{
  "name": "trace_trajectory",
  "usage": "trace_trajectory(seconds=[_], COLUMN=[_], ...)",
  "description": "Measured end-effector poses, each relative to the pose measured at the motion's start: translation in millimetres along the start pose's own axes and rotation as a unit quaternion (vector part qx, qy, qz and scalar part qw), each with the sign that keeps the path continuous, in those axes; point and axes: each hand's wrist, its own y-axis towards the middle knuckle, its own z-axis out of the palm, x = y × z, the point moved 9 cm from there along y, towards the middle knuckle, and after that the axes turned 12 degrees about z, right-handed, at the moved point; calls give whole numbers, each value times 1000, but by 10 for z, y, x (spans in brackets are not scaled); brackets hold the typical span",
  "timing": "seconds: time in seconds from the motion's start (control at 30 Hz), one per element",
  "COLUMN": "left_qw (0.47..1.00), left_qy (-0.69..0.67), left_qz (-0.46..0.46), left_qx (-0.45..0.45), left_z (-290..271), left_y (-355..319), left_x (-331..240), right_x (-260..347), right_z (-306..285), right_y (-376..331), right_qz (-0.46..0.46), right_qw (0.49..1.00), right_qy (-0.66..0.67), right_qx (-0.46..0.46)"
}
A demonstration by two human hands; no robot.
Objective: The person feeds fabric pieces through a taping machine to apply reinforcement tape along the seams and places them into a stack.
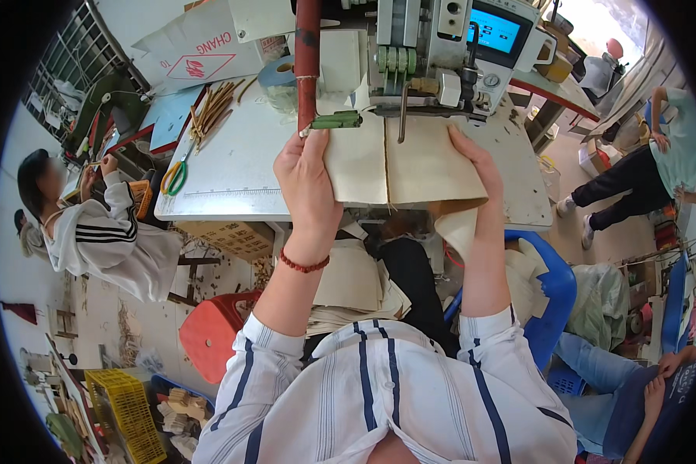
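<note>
Your left hand (311,174) and right hand (478,158) grip the sheet (356,166) by opposite edges; nearside join (387,166) looks made; any remainder, under the machine (429,50), is hidden.

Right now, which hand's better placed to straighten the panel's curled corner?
Likely the right hand: it holds the beige panel beside the curled corner; the left hand grips beyond the centre line.
</note>
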Motion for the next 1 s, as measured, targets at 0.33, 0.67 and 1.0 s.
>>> trace_trajectory(seconds=[0.33,0.67,1.0], left_qw=[1000,977,889], left_qy=[-13,198,415], left_qz=[23,65,115], left_qx=[-17,50,159], left_z=[84,53,-872], left_y=[453,866,1225], left_x=[294,203,776], right_x=[541,689,1014], right_z=[-662,-572,-848], right_y=[431,187,1227], right_qz=[-131,-99,-352], right_qw=[972,834,324], right_qy=[-135,-491,-846], right_qx=[-142,-233,-237])
